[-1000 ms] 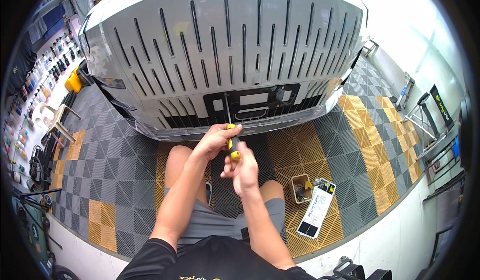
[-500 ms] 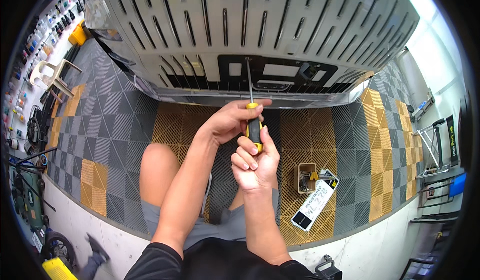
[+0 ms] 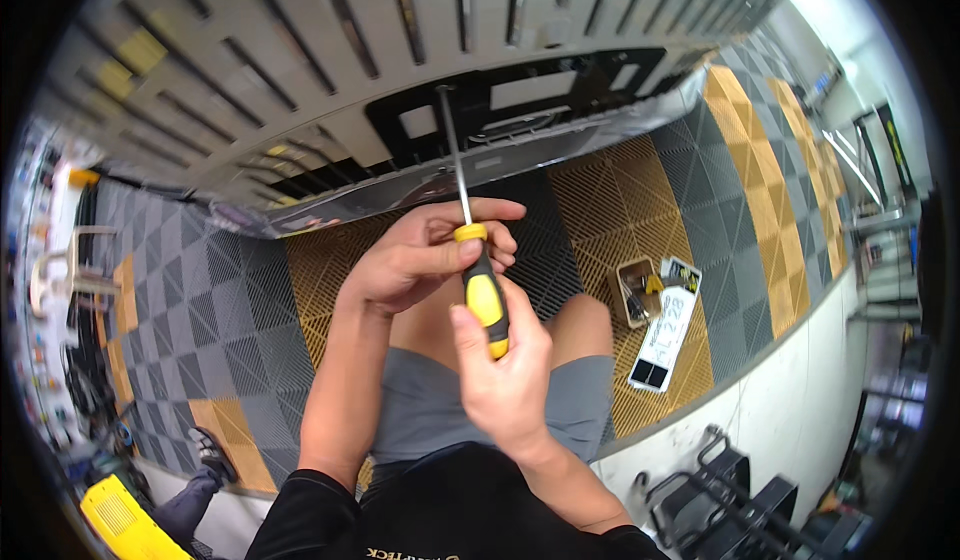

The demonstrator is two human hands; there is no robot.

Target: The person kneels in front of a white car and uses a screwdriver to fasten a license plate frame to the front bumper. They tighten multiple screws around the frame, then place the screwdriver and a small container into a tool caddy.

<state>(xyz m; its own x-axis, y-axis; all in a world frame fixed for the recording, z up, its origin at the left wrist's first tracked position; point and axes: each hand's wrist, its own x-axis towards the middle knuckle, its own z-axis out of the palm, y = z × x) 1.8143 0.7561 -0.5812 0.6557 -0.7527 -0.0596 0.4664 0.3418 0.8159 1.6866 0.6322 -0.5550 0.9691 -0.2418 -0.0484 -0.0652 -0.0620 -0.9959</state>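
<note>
A screwdriver (image 3: 484, 295) with a yellow-and-black handle and a long metal shaft runs up from my hands toward a car's front. Its tip meets the left part of a black number plate bracket (image 3: 480, 130) on the bumper. My left hand (image 3: 415, 255) pinches the collar of the handle, thumb on top and index finger stretched past it. Lower down, my right hand (image 3: 508, 370) is closed round the butt of the handle, the thumb along its left side. Any screw under the tip is too small to make out.
On the patterned floor mat to my right, a small bin (image 3: 632, 290) of tools and parts stands beside white number plates (image 3: 665, 325). The slotted grey car front (image 3: 300, 60) fills the far side. Black wheeled equipment (image 3: 725, 490) is behind right; another person's foot (image 3: 213, 455) is at left.
My view has turned, so the car front now slants. The right hand's grip has shifted, with its palm and curled fingers turned away, and the handle shows a different yellow face.
</note>
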